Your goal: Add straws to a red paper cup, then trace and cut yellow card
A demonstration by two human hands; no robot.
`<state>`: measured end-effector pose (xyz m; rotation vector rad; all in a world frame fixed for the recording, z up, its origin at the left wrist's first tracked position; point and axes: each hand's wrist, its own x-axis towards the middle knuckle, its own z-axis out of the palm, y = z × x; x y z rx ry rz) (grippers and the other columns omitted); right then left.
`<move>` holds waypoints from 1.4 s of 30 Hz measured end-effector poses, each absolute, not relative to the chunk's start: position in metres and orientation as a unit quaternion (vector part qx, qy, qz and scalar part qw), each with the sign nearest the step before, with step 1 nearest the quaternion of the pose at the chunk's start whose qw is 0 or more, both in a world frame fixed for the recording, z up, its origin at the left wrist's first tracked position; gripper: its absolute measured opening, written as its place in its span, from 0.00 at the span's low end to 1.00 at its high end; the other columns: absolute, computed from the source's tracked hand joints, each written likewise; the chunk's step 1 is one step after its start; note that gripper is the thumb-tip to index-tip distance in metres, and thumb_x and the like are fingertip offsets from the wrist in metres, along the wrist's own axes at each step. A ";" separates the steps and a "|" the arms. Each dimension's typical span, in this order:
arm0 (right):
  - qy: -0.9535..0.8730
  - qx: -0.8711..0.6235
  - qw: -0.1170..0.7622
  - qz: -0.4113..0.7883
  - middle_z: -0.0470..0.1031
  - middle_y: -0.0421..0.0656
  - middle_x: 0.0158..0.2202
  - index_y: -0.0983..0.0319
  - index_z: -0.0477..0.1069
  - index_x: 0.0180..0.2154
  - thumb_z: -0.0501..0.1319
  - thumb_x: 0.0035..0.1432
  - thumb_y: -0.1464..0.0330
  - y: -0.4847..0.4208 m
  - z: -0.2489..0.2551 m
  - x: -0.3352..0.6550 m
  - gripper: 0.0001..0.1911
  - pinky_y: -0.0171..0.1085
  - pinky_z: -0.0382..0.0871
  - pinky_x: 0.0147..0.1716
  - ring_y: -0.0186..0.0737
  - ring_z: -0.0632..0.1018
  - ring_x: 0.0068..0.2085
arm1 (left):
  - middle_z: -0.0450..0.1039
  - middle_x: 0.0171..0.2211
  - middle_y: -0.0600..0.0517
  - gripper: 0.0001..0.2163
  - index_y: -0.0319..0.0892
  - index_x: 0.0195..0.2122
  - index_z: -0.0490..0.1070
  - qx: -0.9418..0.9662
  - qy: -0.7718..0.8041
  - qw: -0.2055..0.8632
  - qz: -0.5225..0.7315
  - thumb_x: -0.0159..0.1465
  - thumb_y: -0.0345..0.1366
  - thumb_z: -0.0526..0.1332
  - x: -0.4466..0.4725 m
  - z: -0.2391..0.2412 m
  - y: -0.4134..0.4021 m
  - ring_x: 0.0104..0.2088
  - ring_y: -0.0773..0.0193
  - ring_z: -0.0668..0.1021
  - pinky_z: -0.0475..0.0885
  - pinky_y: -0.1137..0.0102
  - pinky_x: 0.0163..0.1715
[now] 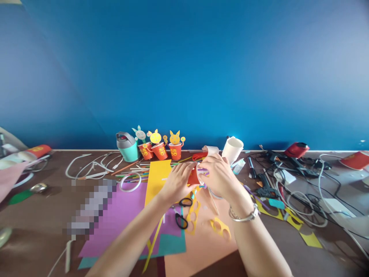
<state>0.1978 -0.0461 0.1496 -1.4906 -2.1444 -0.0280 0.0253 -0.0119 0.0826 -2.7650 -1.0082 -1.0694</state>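
Both my hands meet over the middle of the table around a small red paper cup (193, 177). My left hand (176, 183) is closed on the cup's left side. My right hand (219, 176), with a metal bracelet at the wrist, pinches the cup's white rim and some thin coloured strips beside it. Black-handled scissors (182, 211) lie just below my hands on sheets of yellow (157, 181), purple (123, 215) and orange paper (198, 246).
Three red cups with yellow animal toppers (160, 148) and a teal lidded mug (127, 147) stand at the back by the blue wall. A white cup (232, 149) lies tipped. A glue gun (263, 184), tangled cables and paper scraps crowd the right. Straws and white rim rings lie left.
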 end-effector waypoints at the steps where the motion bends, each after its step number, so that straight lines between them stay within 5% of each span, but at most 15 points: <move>1: -0.790 -0.561 0.246 -0.042 0.74 0.46 0.31 0.61 0.72 0.24 0.59 0.50 0.77 -0.047 0.148 0.194 0.08 0.45 0.60 0.41 0.49 0.70 0.42 | 0.69 0.51 0.42 0.34 0.45 0.60 0.54 -0.884 -0.328 0.014 -0.333 0.54 0.35 0.68 0.026 0.083 -0.013 0.51 0.47 0.73 0.69 0.54 0.50; 7: -0.783 -0.574 0.238 -0.039 0.71 0.42 0.25 0.61 0.68 0.25 0.55 0.54 0.78 -0.044 0.141 0.184 0.10 0.41 0.56 0.38 0.42 0.69 0.34 | 0.68 0.53 0.43 0.34 0.46 0.60 0.53 -0.849 -0.354 -0.024 -0.391 0.55 0.34 0.67 0.023 0.081 -0.008 0.52 0.49 0.73 0.69 0.55 0.51; 18: -0.750 -0.549 0.367 0.037 0.75 0.41 0.30 0.59 0.65 0.34 0.53 0.58 0.74 -0.040 0.149 0.186 0.05 0.39 0.57 0.40 0.43 0.72 0.37 | 0.68 0.52 0.43 0.32 0.46 0.59 0.53 -0.817 -0.359 -0.065 -0.446 0.55 0.35 0.66 0.022 0.080 -0.007 0.51 0.50 0.73 0.70 0.56 0.48; 25: -0.723 -0.547 0.412 0.089 0.76 0.40 0.27 0.59 0.64 0.31 0.49 0.61 0.71 -0.042 0.148 0.177 0.08 0.42 0.58 0.42 0.41 0.75 0.35 | 0.67 0.53 0.43 0.32 0.45 0.59 0.52 -0.824 -0.347 -0.024 -0.448 0.55 0.33 0.65 0.018 0.082 -0.006 0.53 0.49 0.72 0.68 0.54 0.51; 31: -0.699 -0.541 0.449 0.128 0.77 0.40 0.29 0.58 0.67 0.38 0.56 0.60 0.67 -0.036 0.143 0.181 0.04 0.43 0.62 0.44 0.43 0.77 0.36 | 0.68 0.52 0.43 0.30 0.46 0.58 0.55 -0.814 -0.346 -0.075 -0.461 0.55 0.35 0.66 0.019 0.085 -0.006 0.52 0.50 0.73 0.69 0.55 0.50; 35: -0.709 -0.522 0.472 0.049 0.77 0.45 0.39 0.58 0.68 0.44 0.62 0.55 0.66 -0.038 0.149 0.188 0.13 0.45 0.61 0.47 0.47 0.73 0.46 | 0.69 0.52 0.44 0.31 0.45 0.57 0.56 -0.773 -0.370 -0.171 -0.486 0.54 0.36 0.67 0.021 0.084 -0.005 0.50 0.53 0.74 0.71 0.58 0.48; 38: -0.740 -0.501 0.445 0.047 0.77 0.44 0.44 0.57 0.72 0.40 0.64 0.54 0.67 -0.038 0.151 0.190 0.10 0.45 0.61 0.49 0.47 0.72 0.48 | 0.69 0.52 0.45 0.31 0.46 0.56 0.57 -0.749 -0.376 -0.210 -0.503 0.53 0.36 0.68 0.022 0.081 -0.004 0.50 0.54 0.74 0.71 0.59 0.48; 42: -0.748 -0.509 0.425 0.037 0.79 0.42 0.35 0.57 0.75 0.34 0.63 0.55 0.69 -0.034 0.144 0.185 0.03 0.45 0.61 0.46 0.45 0.74 0.42 | 0.68 0.53 0.45 0.32 0.47 0.56 0.58 -0.751 -0.362 -0.242 -0.497 0.51 0.34 0.69 0.022 0.078 -0.005 0.52 0.52 0.73 0.69 0.58 0.51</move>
